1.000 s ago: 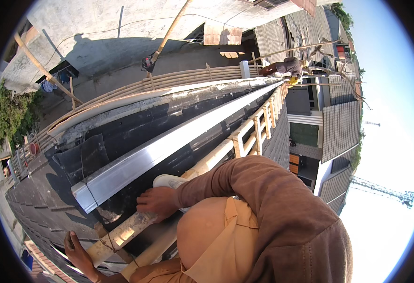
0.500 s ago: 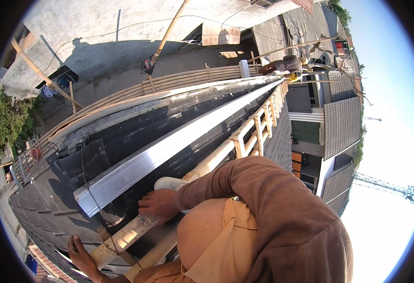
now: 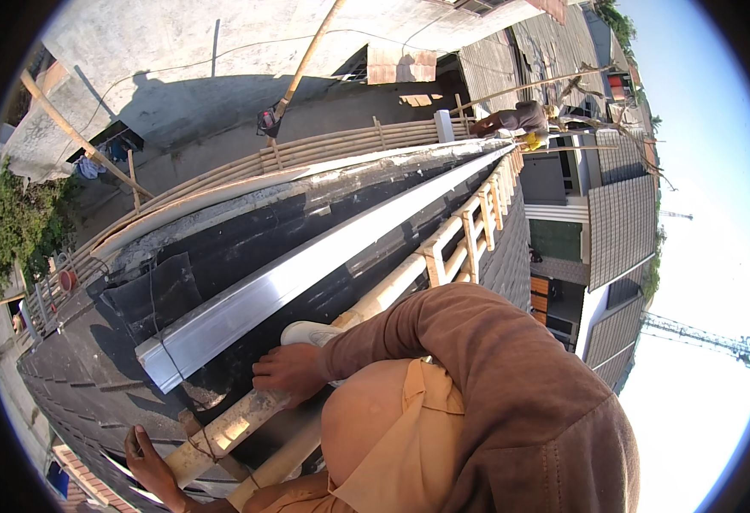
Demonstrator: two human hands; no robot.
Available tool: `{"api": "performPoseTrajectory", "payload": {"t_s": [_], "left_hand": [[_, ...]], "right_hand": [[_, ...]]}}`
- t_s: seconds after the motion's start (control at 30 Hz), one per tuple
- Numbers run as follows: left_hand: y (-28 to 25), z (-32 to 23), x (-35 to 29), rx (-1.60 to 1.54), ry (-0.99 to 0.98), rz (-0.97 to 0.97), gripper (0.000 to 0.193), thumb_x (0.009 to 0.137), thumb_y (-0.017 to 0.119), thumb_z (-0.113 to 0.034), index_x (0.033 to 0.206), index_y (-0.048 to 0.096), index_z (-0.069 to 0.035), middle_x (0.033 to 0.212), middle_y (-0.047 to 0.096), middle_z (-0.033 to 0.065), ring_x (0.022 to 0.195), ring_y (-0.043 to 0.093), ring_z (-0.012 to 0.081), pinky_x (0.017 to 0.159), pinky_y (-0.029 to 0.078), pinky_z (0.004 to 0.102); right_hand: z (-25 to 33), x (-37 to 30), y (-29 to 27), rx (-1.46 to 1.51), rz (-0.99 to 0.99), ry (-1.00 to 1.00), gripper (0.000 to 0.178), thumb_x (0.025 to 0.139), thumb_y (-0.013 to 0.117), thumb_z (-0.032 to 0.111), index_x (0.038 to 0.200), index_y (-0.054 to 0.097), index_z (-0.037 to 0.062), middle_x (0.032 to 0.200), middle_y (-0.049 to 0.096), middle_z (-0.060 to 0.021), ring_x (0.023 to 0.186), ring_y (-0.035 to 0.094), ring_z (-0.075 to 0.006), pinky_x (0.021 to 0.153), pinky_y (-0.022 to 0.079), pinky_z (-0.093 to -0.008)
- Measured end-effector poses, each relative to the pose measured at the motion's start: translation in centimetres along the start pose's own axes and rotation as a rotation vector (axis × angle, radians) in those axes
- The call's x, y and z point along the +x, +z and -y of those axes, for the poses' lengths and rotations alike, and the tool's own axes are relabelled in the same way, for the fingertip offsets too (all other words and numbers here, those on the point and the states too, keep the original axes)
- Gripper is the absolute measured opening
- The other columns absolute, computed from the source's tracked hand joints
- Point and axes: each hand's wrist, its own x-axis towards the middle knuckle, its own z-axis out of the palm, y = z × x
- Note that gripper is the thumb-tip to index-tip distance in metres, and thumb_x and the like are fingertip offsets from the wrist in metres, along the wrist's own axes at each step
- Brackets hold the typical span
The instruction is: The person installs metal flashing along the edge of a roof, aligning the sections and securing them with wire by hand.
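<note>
My right hand (image 3: 289,374), at the end of a brown sleeve, is closed over a thick bamboo pole (image 3: 383,295), fingers bent over its far side. Lower left, my left hand (image 3: 148,470) leans against the same pole near a lashed joint, its fingers stretched upward and slightly apart, holding nothing. Just beyond the hands, a long silvery metal channel (image 3: 281,278) lies along the dark roof covering (image 3: 221,274), running off to the upper right. A thin dark wire crosses its near end. Part of a white shoe (image 3: 306,332) shows beside my right wrist.
A second pole (image 3: 294,449) runs beside the first, and a bamboo ladder-like frame (image 3: 469,235) continues up the edge. Bamboo railings (image 3: 341,139) border the far side above a drop. Another person (image 3: 520,118) bends at the channel's far end. Tiled roofs (image 3: 618,231) stand right.
Almost nothing differs. The view has shifted very slightly; both hands and the metal channel keep their places.
</note>
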Motion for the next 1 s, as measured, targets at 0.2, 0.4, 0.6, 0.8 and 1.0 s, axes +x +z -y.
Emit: {"api": "performPoseTrajectory", "payload": {"t_s": [0.2,0.4,0.6,0.8,1.0], "left_hand": [[-0.1,-0.2,-0.1,0.042,0.019,0.008,0.047,0.108,0.063,-0.037,0.128,0.071,0.005,0.124,0.074,0.0219,0.114,0.069,0.0361,0.099,0.052,0.0421],[0.0,-0.9,-0.5,0.012,0.002,-0.028,0.047,0.108,0.063,-0.037,0.128,0.071,0.005,0.124,0.074,0.0214,0.113,0.069,0.0367,0.099,0.051,0.0419],[0.1,-1.1,-0.5,0.017,-0.005,-0.050,0.048,0.108,0.063,-0.036,0.127,0.071,0.007,0.121,0.075,0.0222,0.112,0.070,0.0365,0.099,0.051,0.0424],[-0.1,-1.4,-0.9,0.023,-0.015,-0.083,0.050,0.106,0.064,-0.037,0.127,0.071,0.008,0.123,0.075,0.0237,0.113,0.071,0.0369,0.100,0.052,0.0422],[-0.1,-2.0,-0.9,0.061,-0.011,-0.089,0.050,0.105,0.065,-0.037,0.126,0.071,0.008,0.119,0.076,0.0255,0.110,0.072,0.0383,0.098,0.053,0.0429]], "right_hand": [[0.1,0.1,-0.1,0.002,0.029,0.018,0.061,0.078,0.085,0.042,0.119,0.058,0.0064,0.118,0.059,-0.0158,0.110,0.063,-0.0357,0.097,0.052,-0.0480],[0.1,0.1,-0.2,0.012,0.052,0.034,0.061,0.078,0.085,0.042,0.120,0.059,0.0063,0.120,0.059,-0.0156,0.113,0.062,-0.0352,0.099,0.051,-0.0478],[0.5,-0.1,-0.5,0.021,0.026,0.057,0.060,0.078,0.085,0.041,0.120,0.059,0.0068,0.120,0.060,-0.0157,0.114,0.063,-0.0353,0.099,0.051,-0.0472],[0.9,-0.2,-1.5,0.055,0.048,0.049,0.056,0.079,0.085,0.039,0.118,0.060,0.0075,0.117,0.061,-0.0146,0.112,0.063,-0.0348,0.098,0.052,-0.0470],[1.0,-0.2,-1.6,0.066,0.027,0.058,0.054,0.080,0.084,0.037,0.117,0.061,0.0072,0.116,0.061,-0.0143,0.112,0.063,-0.0344,0.098,0.052,-0.0471]]}}
